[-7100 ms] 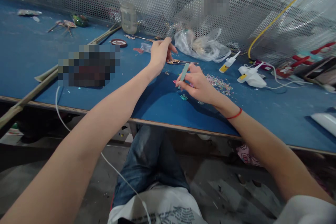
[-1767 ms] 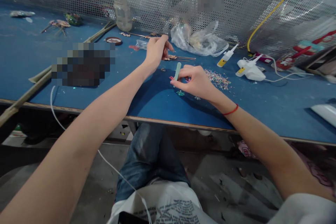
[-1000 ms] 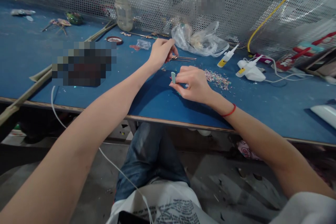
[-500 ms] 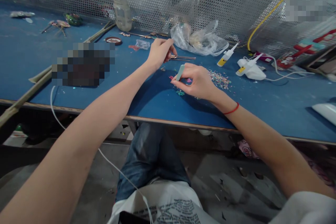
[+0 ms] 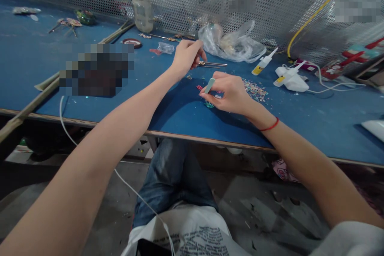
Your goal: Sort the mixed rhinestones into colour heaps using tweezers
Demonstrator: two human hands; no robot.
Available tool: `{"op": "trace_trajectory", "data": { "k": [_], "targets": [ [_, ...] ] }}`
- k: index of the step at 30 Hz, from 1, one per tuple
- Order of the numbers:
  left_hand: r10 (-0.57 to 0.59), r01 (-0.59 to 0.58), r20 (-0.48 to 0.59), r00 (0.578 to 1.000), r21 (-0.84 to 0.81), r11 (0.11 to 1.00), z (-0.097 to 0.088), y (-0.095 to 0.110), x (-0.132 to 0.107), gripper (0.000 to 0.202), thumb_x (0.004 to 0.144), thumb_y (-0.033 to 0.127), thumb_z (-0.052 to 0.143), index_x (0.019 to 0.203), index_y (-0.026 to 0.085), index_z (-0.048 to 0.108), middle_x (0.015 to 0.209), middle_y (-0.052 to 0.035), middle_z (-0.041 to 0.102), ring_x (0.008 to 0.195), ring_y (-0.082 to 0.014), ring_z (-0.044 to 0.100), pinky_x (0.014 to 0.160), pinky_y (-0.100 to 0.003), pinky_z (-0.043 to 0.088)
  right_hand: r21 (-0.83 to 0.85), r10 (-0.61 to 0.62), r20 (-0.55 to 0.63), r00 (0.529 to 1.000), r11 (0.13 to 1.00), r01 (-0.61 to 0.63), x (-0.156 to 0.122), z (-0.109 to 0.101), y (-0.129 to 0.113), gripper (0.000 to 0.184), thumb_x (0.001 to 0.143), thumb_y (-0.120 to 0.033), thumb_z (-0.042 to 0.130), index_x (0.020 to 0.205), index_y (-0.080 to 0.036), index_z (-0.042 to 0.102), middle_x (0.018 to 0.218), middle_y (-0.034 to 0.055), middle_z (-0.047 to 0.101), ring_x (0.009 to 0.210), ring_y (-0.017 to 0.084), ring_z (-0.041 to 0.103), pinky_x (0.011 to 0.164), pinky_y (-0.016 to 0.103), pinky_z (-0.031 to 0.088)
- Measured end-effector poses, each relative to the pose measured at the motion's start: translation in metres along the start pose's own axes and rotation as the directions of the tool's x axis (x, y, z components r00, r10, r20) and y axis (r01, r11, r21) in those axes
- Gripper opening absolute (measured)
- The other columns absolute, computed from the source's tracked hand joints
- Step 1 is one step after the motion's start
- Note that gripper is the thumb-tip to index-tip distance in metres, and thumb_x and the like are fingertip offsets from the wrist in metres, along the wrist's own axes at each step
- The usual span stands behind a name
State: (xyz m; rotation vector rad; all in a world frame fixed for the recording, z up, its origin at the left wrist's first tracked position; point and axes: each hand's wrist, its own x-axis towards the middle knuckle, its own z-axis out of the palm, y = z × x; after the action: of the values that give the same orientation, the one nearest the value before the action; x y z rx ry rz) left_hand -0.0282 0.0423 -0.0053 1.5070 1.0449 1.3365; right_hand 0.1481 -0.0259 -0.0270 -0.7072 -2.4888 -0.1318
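My left hand [image 5: 189,56] is over the blue table [image 5: 180,116] with its fingers curled down around the decorated end of a metal hairpin [image 5: 214,64]. The hairpin's thin prongs point to the right; its head is partly hidden by my fingers. My right hand [image 5: 230,92] pinches a pale green flat tool [image 5: 210,85] that looks like tweezers, its tip low and hidden by the fingers. Around it lie small piles of pink pieces [image 5: 199,87], green pieces [image 5: 209,105] and mixed multicoloured pieces [image 5: 256,90].
A clear plastic bag [image 5: 232,46] lies against the perforated metal screen [image 5: 174,0]. Two glue bottles [image 5: 263,64] are at right, one on a white cabled object [image 5: 297,84]. A jar [image 5: 143,14], a brown ring-shaped lid [image 5: 132,43] and a bamboo pole [image 5: 39,98] are at left.
The whole view has shifted slightly to the right. My right hand and the green tool have tilted a little; my left hand stays at the hairpin.
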Motion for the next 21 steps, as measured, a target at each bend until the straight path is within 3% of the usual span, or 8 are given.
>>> {"op": "trace_trajectory", "data": {
  "k": [7, 15, 21],
  "targets": [
    [-0.024, 0.024, -0.002, 1.0, 0.032, 0.999, 0.0, 0.003, -0.003, 0.05, 0.101, 0.019, 0.042, 0.055, 0.015, 0.061, 0.045, 0.0016, 0.041, 0.042, -0.008, 0.037, 0.049, -0.022, 0.03, -0.02, 0.025, 0.046, 0.999, 1.0, -0.024, -0.002, 0.004, 0.003, 0.046, 0.103, -0.051, 0.052, 0.073, -0.021, 0.069, 0.066, 0.0048, 0.062, 0.074, 0.02, 0.055, 0.067, 0.034, 0.036],
    [-0.021, 0.021, -0.005, 1.0, 0.049, 0.999, -0.001, 0.003, -0.003, 0.048, 0.101, 0.02, 0.041, 0.059, 0.014, 0.062, 0.046, 0.0027, 0.04, 0.042, -0.0072, 0.037, 0.05, -0.021, 0.029, 0.035, 0.126, 0.014, 0.992, 0.991, -0.126, 0.0, 0.012, 0.005, 0.034, 0.095, -0.033, 0.062, 0.063, -0.021, 0.06, 0.068, 0.0049, 0.062, 0.076, 0.021, 0.056, 0.071, 0.035, 0.041],
    [-0.019, 0.02, -0.006, 1.0, 0.04, 0.999, 0.0, 0.003, -0.003, 0.047, 0.1, 0.022, 0.041, 0.057, 0.015, 0.061, 0.046, 0.002, 0.041, 0.043, -0.0088, 0.038, 0.052, -0.024, 0.03, 0.081, 0.133, 0.012, 0.991, 0.988, -0.133, 0.003, 0.004, 0.003, 0.033, 0.093, -0.031, 0.064, 0.062, -0.021, 0.059, 0.065, 0.0038, 0.06, 0.073, 0.02, 0.055, 0.068, 0.034, 0.041]
  ]
}}
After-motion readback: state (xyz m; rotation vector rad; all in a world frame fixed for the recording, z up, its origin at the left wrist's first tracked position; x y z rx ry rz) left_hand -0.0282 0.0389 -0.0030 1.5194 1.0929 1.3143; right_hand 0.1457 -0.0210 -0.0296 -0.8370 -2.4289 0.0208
